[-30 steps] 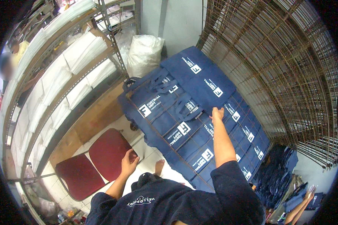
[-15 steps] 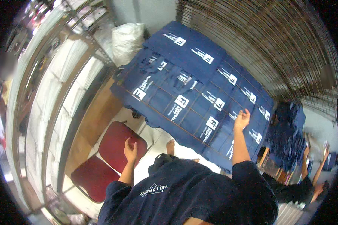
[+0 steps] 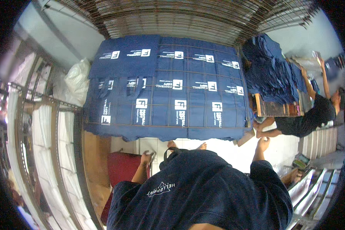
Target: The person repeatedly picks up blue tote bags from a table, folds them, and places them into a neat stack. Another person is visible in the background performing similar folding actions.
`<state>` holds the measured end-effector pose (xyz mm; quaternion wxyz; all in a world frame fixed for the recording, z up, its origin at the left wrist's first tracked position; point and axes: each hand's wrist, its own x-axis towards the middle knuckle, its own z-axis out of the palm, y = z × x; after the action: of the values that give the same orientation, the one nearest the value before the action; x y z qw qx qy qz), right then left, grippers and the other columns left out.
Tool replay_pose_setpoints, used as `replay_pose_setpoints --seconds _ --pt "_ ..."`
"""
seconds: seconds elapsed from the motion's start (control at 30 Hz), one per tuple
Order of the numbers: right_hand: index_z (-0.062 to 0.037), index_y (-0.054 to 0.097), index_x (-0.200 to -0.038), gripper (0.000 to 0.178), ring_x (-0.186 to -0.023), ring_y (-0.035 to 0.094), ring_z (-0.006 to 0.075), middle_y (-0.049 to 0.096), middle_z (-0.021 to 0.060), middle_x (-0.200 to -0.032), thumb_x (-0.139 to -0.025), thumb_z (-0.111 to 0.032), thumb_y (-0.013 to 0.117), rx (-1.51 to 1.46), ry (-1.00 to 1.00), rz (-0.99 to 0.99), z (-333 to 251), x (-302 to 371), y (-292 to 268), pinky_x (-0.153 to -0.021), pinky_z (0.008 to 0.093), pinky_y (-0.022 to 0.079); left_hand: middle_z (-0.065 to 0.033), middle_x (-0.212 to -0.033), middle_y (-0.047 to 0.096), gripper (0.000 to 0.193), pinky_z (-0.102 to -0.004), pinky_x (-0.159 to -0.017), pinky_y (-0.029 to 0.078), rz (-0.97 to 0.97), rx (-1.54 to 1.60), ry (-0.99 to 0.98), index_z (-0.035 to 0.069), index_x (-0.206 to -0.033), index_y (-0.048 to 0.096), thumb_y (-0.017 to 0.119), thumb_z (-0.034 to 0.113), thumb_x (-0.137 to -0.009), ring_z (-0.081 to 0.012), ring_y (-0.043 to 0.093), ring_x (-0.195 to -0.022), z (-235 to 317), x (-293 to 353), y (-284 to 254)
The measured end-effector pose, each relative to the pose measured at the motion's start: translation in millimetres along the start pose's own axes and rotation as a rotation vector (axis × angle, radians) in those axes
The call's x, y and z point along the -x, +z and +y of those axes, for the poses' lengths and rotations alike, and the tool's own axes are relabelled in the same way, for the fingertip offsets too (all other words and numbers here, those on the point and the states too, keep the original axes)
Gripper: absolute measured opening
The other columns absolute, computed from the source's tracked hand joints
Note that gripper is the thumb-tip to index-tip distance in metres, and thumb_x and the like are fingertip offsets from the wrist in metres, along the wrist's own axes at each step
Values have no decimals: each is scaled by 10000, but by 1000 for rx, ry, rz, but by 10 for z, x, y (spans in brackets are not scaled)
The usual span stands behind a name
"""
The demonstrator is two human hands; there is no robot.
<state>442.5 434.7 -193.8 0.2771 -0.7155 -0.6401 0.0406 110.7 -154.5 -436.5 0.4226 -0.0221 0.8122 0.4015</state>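
Navy fabric panels (image 3: pixel 195 92) with white prints lie side by side in rows in front of me, and thin brown wires run in a grid across them. Two narrower navy strips (image 3: pixel 136 87) lie on top at the left. My left hand (image 3: pixel 145 158) is beside the red chair seat (image 3: pixel 124 166), its fingers loosely bent and apart, holding nothing I can see. To the right, my right hand (image 3: pixel 262 145) is in the air short of the fabric's near right corner. Its fingers are slightly curled and look empty. Neither hand touches the panels.
Stacked wire racks (image 3: pixel 168 17) rise behind the fabric. A navy cloth pile (image 3: pixel 270 71) sits on a wooden stand (image 3: pixel 278 109) at right, beside a person (image 3: pixel 310 117) in black with raised arms. White stacks (image 3: pixel 44 134) fill shelving at left, near a white sack (image 3: pixel 78 80).
My view has turned right, so the fabric now lies squarely ahead. My right hand has drawn back from over the panels toward my body. The left hand stays low near the chair.
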Motion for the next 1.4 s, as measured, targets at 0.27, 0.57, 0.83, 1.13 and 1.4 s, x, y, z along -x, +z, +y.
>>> replay_pose_setpoints --seconds 0.27,0.57,0.83,1.13,1.4 --pt "-81 488 -1129 378 -928 549 379 534 204 -1077 -816 -274 574 94 426 -1255 1143 440 -234 -775 539 413 -161 -896 613 590 -315 -702 455 -15 8 -34 8 -1185 475 695 321 -736 -210 577 -773 1079 43 252" --pt "-40 573 -1015 319 -746 588 232 609 106 -777 -741 -200 605 -197 68 -884 800 -684 375 -682 358 478 -139 -837 584 571 -335 -616 501 92 -17 -170 -12 -1190 441 698 244 -749 -209 579 -781 592 313 749" --pt "-30 505 -1176 500 -962 585 333 602 229 -1017 -722 -208 614 -17 -45 -872 1442 -958 1012 -802 382 469 -174 -950 594 587 -331 -707 474 84 -123 -40 -12 -1217 431 673 270 -762 -211 589 -800 1624 1055 1493" --pt "-22 586 -1014 396 -875 603 351 628 204 -934 -755 -321 601 63 -197 -1128 2718 -1043 2304 -780 390 471 -206 -1000 608 615 -342 -812 437 89 -253 -46 3 -1221 447 700 305 -748 -245 578 -935 1680 1626 2031" --pt "-99 586 -1079 418 -998 561 338 599 222 -1020 -729 -323 635 -85 -216 -1105 1352 -1098 1113 -878 414 430 -141 -801 613 595 -314 -562 447 165 -257 -230 13 -1149 507 706 387 -731 -183 573 -660 392 1389 2058"
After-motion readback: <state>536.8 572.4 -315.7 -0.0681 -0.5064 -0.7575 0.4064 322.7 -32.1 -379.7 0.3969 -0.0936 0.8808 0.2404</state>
